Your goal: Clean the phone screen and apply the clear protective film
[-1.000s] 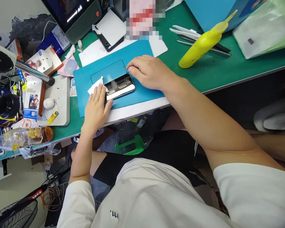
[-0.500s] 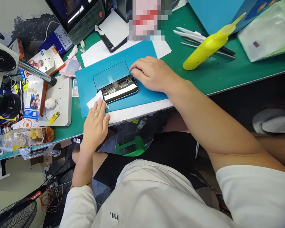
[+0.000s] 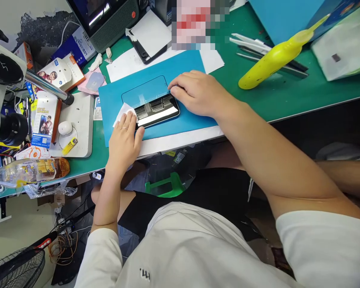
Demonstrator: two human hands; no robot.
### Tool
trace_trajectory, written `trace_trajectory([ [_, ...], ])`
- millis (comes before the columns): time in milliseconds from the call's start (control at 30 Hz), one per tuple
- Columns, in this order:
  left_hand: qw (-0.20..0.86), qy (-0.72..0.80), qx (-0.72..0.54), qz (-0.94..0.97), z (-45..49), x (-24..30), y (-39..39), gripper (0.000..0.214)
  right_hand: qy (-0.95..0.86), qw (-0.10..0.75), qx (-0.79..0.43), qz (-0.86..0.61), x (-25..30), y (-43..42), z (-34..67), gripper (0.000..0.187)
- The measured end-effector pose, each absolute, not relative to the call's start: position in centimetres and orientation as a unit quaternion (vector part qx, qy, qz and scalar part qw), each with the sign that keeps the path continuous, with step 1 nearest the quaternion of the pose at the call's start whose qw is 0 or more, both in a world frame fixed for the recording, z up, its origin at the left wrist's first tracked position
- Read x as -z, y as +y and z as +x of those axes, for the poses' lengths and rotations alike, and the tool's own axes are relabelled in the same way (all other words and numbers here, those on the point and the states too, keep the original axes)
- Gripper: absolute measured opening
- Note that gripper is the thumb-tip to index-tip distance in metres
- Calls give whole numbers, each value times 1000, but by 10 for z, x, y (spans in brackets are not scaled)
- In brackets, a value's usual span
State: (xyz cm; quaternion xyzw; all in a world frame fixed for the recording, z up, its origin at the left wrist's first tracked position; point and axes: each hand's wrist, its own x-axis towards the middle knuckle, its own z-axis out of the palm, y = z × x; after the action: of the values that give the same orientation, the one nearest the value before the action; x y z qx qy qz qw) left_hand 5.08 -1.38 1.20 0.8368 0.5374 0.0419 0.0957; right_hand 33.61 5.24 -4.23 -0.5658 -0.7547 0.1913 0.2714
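A black phone (image 3: pixel 159 111) lies screen up on a blue mat (image 3: pixel 156 100) near the front edge of the green bench. My left hand (image 3: pixel 124 140) lies flat with its fingers together, pressing a white wipe (image 3: pixel 123 111) against the phone's left end. My right hand (image 3: pixel 199 94) rests palm down at the phone's right end, its fingertips curled onto the far corner. A clear screen protector outline (image 3: pixel 144 92) lies on the mat just behind the phone.
A yellow squeeze bottle (image 3: pixel 276 60) and tweezers (image 3: pixel 252 44) lie at the back right. A microscope (image 3: pixel 6 100) on a white base (image 3: pixel 78 124) stands at the left, with boxes, a lighter and a drink bottle (image 3: pixel 30 170). A monitor (image 3: pixel 105 20) stands behind.
My left hand slid the wipe toward me off the phone's corner, then pushed it back up onto the left end. My right hand kept its hold on the right end.
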Motion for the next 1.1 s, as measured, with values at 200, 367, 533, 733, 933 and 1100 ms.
trace_trajectory([
  [200,101,506,-38,856,93,-11,-9,85,-756,253,-195,-572,32,48,335,56],
  [367,98,489,-42,866,139,-1,-2,96,-750,256,-212,-571,29,47,335,60],
  [533,98,490,-49,865,171,7,-2,104,-750,262,-205,-572,35,49,337,51],
  [733,103,469,-57,875,169,10,2,93,-746,274,-187,-577,41,48,340,46],
  [933,110,474,-52,872,109,5,-4,75,-748,278,-197,-569,41,48,343,54],
  [1100,123,512,-59,848,60,1,-21,78,-751,258,-193,-577,39,47,342,61],
])
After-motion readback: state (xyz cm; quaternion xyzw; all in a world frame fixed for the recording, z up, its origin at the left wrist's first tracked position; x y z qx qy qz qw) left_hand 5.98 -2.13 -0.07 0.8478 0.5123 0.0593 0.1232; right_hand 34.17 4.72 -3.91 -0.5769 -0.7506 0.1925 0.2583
